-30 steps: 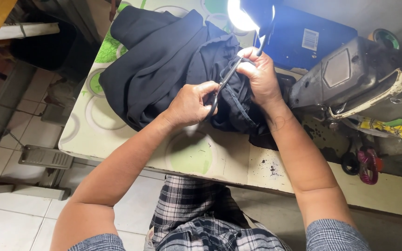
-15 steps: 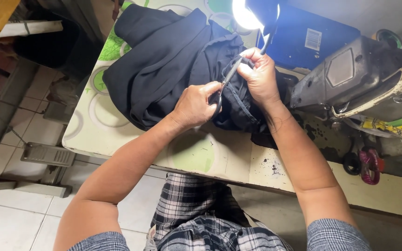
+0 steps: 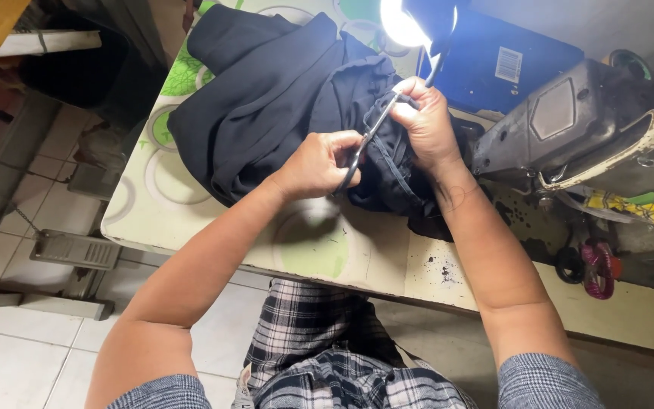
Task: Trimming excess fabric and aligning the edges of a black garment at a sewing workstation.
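Dark garment point(image 3: 266, 113) bunched on tabletop point(image 3: 168, 220); left hand point(image 3: 316, 163) closed on scissors point(image 3: 365, 144), right hand point(image 3: 425, 125) pinching fabric edge beside blades; trimming seemingly midway.

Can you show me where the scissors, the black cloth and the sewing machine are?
scissors point(image 3: 365, 144), head view, on the blades between the two hands.
black cloth point(image 3: 266, 98), head view, on the big folded middle part.
sewing machine point(image 3: 562, 121), head view, on its grey side.
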